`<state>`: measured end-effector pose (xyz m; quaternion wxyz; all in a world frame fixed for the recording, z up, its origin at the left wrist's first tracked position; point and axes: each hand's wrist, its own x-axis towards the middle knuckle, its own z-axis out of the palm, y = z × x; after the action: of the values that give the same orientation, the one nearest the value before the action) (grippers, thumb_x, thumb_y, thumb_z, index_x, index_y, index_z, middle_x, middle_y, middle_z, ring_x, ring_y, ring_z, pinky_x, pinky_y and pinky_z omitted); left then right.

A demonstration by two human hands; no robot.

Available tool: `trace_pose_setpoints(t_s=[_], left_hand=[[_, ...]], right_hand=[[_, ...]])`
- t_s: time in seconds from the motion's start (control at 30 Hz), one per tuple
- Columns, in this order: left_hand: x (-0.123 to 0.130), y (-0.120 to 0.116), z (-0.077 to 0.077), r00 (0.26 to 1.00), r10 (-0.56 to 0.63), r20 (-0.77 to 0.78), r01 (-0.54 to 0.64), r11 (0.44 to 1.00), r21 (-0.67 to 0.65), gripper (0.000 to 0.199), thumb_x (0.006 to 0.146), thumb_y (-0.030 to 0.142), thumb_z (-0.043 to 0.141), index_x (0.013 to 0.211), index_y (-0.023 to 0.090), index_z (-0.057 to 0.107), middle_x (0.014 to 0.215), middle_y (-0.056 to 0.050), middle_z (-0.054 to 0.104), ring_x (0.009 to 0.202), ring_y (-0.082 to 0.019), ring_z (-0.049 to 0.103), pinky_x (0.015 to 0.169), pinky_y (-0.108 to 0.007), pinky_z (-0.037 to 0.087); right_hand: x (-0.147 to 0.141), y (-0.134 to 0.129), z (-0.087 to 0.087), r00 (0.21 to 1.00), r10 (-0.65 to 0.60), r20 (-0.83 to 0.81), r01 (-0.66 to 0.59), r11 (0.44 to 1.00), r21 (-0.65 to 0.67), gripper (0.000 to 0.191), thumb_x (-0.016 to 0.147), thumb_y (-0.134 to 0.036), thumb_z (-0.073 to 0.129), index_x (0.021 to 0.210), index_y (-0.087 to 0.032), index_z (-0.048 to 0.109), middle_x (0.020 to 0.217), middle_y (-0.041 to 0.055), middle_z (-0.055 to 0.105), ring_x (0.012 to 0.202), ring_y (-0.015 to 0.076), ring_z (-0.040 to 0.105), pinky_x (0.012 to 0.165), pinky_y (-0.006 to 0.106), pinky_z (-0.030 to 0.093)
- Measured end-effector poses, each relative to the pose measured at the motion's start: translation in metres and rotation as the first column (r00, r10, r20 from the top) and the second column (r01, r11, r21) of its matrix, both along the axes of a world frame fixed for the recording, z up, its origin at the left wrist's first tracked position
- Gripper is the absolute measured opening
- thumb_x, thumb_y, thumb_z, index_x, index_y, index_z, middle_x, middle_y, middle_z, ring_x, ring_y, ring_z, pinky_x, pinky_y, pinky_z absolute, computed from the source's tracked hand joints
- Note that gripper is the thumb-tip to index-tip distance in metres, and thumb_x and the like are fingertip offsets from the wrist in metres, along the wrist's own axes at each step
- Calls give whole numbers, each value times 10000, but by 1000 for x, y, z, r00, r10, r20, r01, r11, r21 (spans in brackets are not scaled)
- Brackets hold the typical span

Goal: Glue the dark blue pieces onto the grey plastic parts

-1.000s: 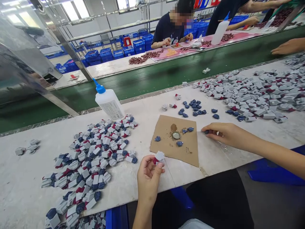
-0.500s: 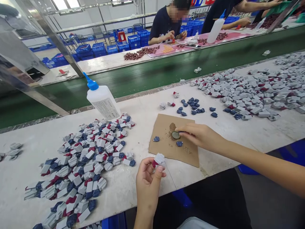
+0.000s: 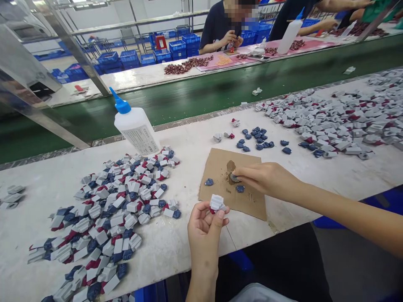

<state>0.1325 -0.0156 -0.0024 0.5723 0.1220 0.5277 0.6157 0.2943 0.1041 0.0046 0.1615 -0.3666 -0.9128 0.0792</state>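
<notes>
My left hand [image 3: 208, 228] is closed on a small grey-and-dark-red plastic part [image 3: 217, 202], held up between thumb and fingers in front of the cardboard. The fingers of my right hand [image 3: 266, 178] are pinched over a crown bottle cap [image 3: 234, 178] on the cardboard piece [image 3: 217, 165]. A small dark blue plastic part seems to be in that pinch, largely hidden by the fingertips and blurred against the cap. Two loose blue parts lie on the cardboard, one a blue part [image 3: 209, 182] to the left, the other a blue part [image 3: 240, 188] just below the cap.
A white glue bottle [image 3: 137, 130] with a blue nozzle stands behind a heap of assembled parts [image 3: 116, 209] on the left. Loose blue parts [image 3: 258, 134] lie beyond the cardboard; grey-and-red parts [image 3: 346, 113] cover the right. A green conveyor belt [image 3: 189, 94] separates me from co-workers.
My right hand's fingertips have come over the bottle cap, which they now partly cover. My left hand has lifted slightly and shifted right with the grey-and-red part. The view has moved a little.
</notes>
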Motion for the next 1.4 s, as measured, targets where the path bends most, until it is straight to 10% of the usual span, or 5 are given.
trace_pose_setpoints(t_s=[0.27, 0.8, 1.13, 1.4], left_hand=[[10, 4, 3, 986, 39, 164, -44, 999, 27, 242, 581, 239, 734, 749, 151, 583, 749, -23, 686, 727, -121, 640, 594, -175, 486], [20, -1, 8, 990, -15, 140, 5, 998, 70, 249, 562, 258, 751, 706, 178, 563, 708, 10, 668, 654, -104, 614, 578, -181, 467], [25, -6, -5, 999, 34, 2, -34, 996, 87, 247, 577, 252, 751, 693, 176, 547, 644, 25, 644, 634, -90, 601, 613, -183, 453], [19, -3, -9, 999, -31, -26, 32, 997, 76, 253, 585, 289, 747, 679, 175, 541, 626, 31, 617, 597, -67, 562, 597, -163, 446]], right_hand=[[-12, -33, 39, 840, -380, -388, 76, 790, -609, 252, 731, -398, 605, 853, -182, 649, 773, 54, 675, 652, 164, 630, 517, 243, 515], [-11, -59, 47, 825, -276, -492, -110, 776, -621, 137, 741, -299, 613, 796, -175, 627, 676, 16, 627, 532, 94, 556, 462, 191, 450], [-16, -63, 26, 788, -377, -486, -203, 587, -784, 171, 770, -339, 567, 757, -173, 527, 635, -3, 569, 491, 78, 519, 431, 187, 428], [-14, -57, 18, 779, -353, -519, -255, 577, -776, 179, 750, -343, 599, 768, -168, 566, 651, -4, 589, 565, 97, 551, 513, 205, 439]])
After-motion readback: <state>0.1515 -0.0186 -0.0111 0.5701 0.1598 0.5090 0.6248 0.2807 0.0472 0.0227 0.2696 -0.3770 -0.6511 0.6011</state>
